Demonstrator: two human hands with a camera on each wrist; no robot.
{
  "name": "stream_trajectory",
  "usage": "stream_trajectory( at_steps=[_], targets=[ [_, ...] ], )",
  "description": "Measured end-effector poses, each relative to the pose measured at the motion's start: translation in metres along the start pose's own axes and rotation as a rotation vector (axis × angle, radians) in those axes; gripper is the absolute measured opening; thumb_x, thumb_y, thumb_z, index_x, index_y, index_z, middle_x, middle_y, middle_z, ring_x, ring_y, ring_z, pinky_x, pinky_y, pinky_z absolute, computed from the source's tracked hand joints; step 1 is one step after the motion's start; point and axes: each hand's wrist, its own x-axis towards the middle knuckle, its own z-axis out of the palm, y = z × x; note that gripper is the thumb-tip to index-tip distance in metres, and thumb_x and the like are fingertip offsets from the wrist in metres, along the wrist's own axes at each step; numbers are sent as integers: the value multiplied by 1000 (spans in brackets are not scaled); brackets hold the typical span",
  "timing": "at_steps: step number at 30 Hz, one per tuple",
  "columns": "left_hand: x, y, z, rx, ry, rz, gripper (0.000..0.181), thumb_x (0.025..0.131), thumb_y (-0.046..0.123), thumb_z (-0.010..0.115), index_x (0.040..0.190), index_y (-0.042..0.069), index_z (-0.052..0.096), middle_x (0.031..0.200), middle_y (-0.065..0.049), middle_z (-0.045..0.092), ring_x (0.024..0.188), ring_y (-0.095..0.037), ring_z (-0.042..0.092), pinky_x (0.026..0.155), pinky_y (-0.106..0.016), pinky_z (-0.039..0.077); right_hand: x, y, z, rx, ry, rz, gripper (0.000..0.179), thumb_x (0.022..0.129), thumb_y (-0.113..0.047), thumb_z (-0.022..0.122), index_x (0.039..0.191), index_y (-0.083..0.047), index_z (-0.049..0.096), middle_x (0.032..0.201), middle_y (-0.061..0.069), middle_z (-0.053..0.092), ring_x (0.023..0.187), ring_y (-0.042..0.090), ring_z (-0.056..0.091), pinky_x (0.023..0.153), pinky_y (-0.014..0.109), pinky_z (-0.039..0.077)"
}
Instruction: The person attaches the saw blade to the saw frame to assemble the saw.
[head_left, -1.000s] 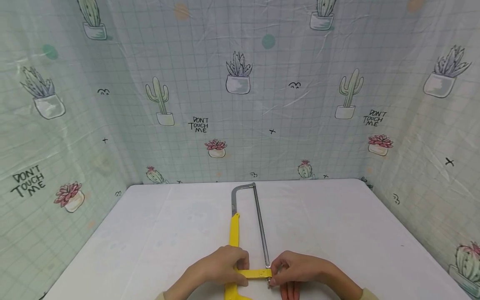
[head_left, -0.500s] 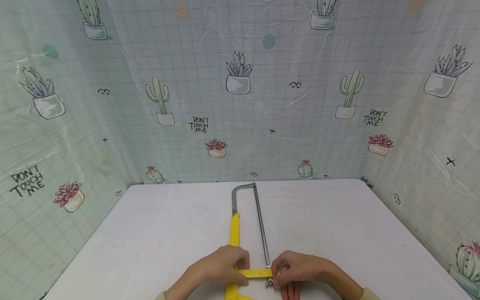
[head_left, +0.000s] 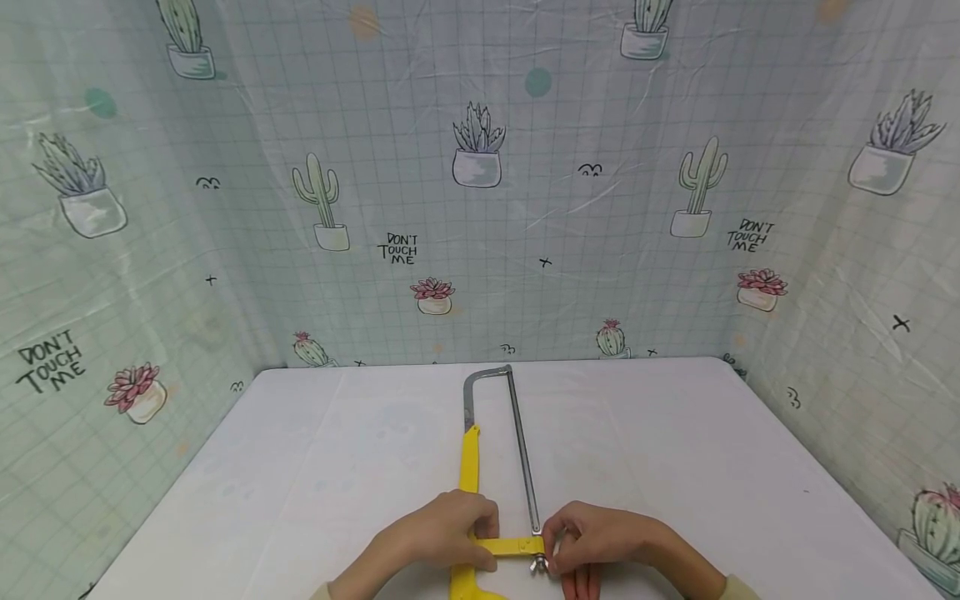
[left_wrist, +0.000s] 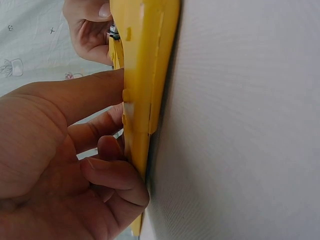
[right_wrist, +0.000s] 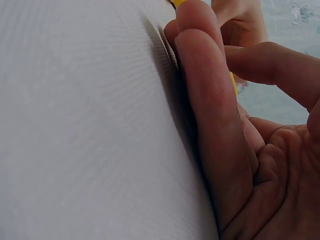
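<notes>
A hacksaw with a yellow and grey metal frame lies on the white table, its far end pointing away from me. Its thin grey blade runs along the right side to the yellow cross arm. My left hand grips the yellow frame where the cross arm joins it; the left wrist view shows its thumb and fingers against the yellow metal. At the arm's right end, my right hand pinches at a small metal wing nut, thumb and forefinger curled close about it. Its other fingers rest low along the table.
The white table extends on both sides of the saw. A cactus-print sheet hangs behind it and at both sides. The saw's yellow handle runs past the bottom edge of the head view.
The wing nut has turned, and its wings now show at a different angle beside my right fingertips. My left hand and the saw frame stay in place.
</notes>
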Motion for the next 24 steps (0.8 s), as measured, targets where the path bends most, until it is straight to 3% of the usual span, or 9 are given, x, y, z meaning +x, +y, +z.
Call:
stream_trajectory(
  at_steps=[24],
  targets=[
    [-1, 3, 0, -5, 1, -1, 22, 80, 23, 88, 85, 23, 67, 78, 12, 62, 67, -4, 52, 65, -21, 47, -1, 0, 1, 2, 6, -1, 8, 98, -14, 66, 104, -8, 67, 70, -4, 73, 51, 2, 66, 51, 16, 51]
  ],
)
